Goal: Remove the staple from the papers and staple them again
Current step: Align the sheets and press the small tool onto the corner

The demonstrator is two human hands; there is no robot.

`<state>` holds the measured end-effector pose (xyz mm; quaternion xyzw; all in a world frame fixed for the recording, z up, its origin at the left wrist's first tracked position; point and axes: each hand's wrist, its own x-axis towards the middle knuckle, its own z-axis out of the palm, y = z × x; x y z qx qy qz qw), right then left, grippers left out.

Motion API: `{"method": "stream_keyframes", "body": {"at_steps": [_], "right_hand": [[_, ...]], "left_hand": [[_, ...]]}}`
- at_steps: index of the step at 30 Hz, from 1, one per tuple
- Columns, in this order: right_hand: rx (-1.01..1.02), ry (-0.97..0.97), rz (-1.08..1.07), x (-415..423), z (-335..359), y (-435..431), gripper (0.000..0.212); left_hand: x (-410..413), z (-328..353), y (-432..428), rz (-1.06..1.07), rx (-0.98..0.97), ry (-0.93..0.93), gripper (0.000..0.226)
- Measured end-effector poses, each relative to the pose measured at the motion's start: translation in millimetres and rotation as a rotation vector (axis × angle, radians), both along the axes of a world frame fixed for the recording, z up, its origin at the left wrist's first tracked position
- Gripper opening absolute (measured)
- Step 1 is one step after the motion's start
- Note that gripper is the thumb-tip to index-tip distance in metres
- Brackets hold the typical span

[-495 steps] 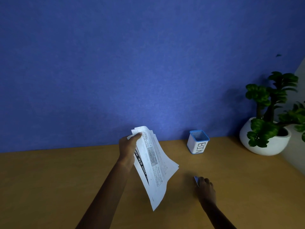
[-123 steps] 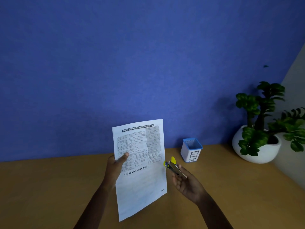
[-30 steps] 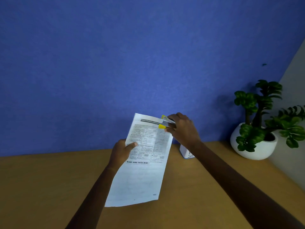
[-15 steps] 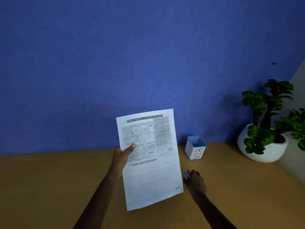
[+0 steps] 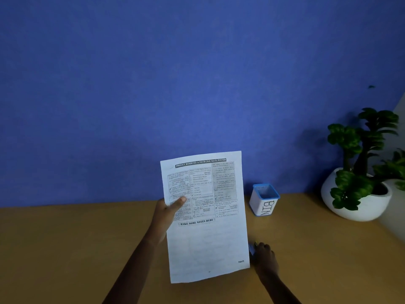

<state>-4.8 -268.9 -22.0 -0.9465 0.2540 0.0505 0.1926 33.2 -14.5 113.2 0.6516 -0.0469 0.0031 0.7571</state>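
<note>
A left hand (image 5: 163, 216) pinches white printed papers (image 5: 208, 242) upright, just left of a white, blue-rimmed cup lettered BIN (image 5: 264, 202). In front of the cup, the right hand (image 5: 265, 256) curls over a small blue object (image 5: 252, 250) on the wooden desk (image 5: 65, 249); whether it grips is unclear. The one-edge hold could let sheets slip out of line.

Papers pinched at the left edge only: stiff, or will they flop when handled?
Likely light: the left hand holds the papers upright with just a thumb pinch. Probably floppy: thin sheets, far edge unsupported, though they look flat now. Sheets might slip apart; nothing visibly binds them.
</note>
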Motion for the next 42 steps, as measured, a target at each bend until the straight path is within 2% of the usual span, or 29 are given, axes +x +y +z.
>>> {"method": "stream_keyframes", "body": {"at_steps": [6,8,9,11,13,17,20,22,25,29,33,36,39,42], "right_hand": [[-0.04,0.048,0.029,2,6,0,0.04],[-0.061,-0.02,0.048,4,12,1,0.038],[-0.001,-0.094,0.057,5,16,2,0.035],[0.376,-0.276,0.039,5,27,9,0.036],[0.805,-0.309,0.001,3,45,20,0.048],[1.181,-0.239,-0.012,-1,64,23,0.047],[1.295,-0.259,-0.028,1,63,19,0.052],[1.294,-0.269,0.013,3,63,17,0.045],[1.057,-0.275,0.155,6,64,18,0.014],[0.867,-0.335,0.186,11,59,22,0.013],[0.833,-0.359,0.135,15,50,26,0.01],[0.802,-0.35,0.078,17,39,28,0.012],[0.775,-0.348,0.031,19,31,32,0.019],[0.75,-0.348,-0.01,21,23,39,0.024]], "left_hand": [[3,-1,0,0.003,0.003,0.009,0.033],[4,-1,1,-0.005,0.004,0.017,0.033],[5,-1,3,-0.009,0.004,0.025,0.033],[7,-2,5,-0.015,-0.003,0.044,0.034],[8,-2,7,-0.013,-0.009,0.056,0.037],[9,-3,8,0.014,-0.013,0.076,0.038],[12,-3,9,0.046,-0.014,0.102,0.038],[14,-4,9,0.076,-0.016,0.125,0.038],[17,-5,8,0.113,-0.013,0.164,0.037],[21,-12,5,0.149,-0.009,0.208,0.035],[24,-31,9,0.185,-0.003,0.282,0.031],[23,-53,17,0.222,0.078,0.379,0.015],[23,-79,22,0.285,0.116,0.484,0.019],[18,-99,23,0.245,0.222,0.524,0.02]]}}
